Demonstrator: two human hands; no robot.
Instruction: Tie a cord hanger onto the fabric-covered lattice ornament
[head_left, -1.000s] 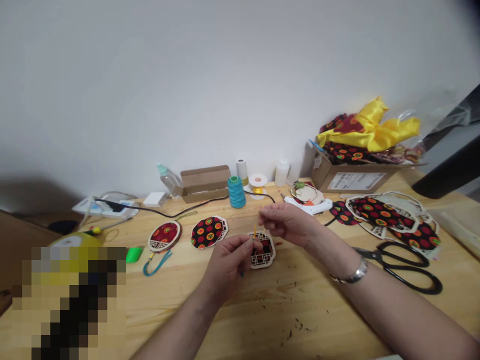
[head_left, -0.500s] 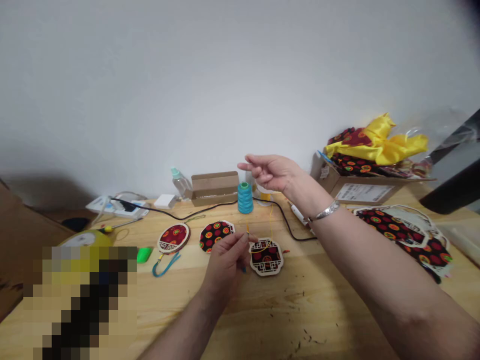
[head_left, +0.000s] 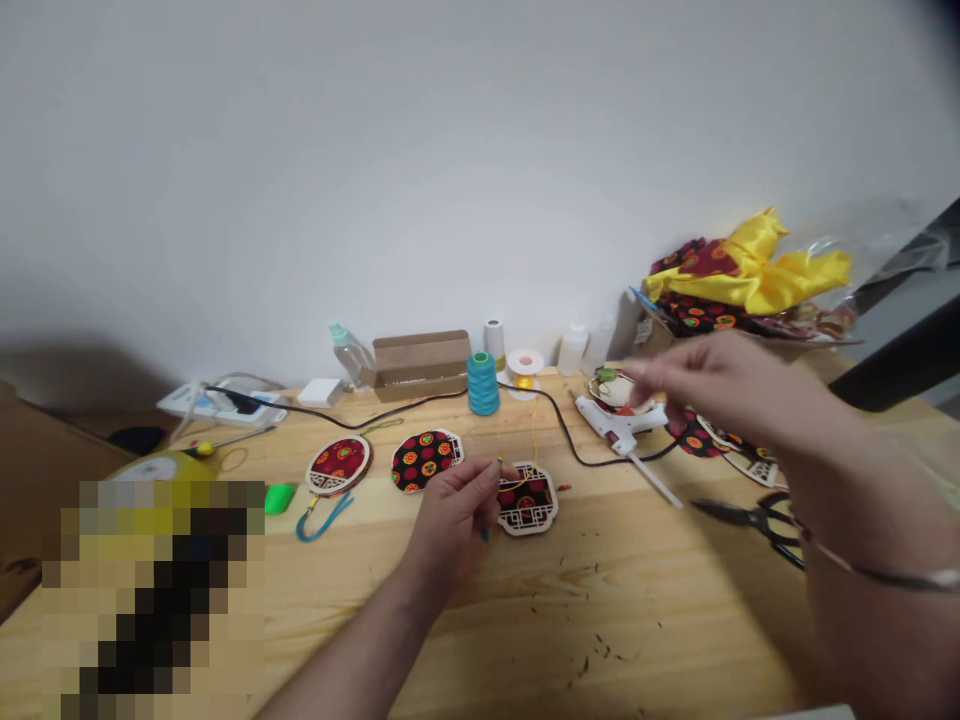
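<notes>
Between the thumb and fingers of my left hand (head_left: 452, 510) a thin yellow cord (head_left: 535, 432) is pinched. A bit of teal cord shows below those fingers. Right beside them lies a dark floral fabric ornament (head_left: 527, 500) with a pale lattice frame. The yellow cord runs across it and back toward a white spool (head_left: 523, 362). My right hand (head_left: 724, 390) is smeared by motion, above the table to the right. Its fingertips are near a white glue gun (head_left: 621, 428) and a roundish pale piece (head_left: 611, 385); whether they hold anything does not show.
Scissors (head_left: 739, 515) lie under my right forearm. A teal thread cone (head_left: 484, 385) stands behind the ornament. Leftward are a floral fabric piece (head_left: 424, 462), a round framed ornament (head_left: 339, 466) and a power strip (head_left: 259, 408). A black cable (head_left: 382, 424) crosses the back.
My right hand has swung from above the thread cone to the right and down, uncovering the spool and glue gun. My left hand keeps its pinch on the cord.
</notes>
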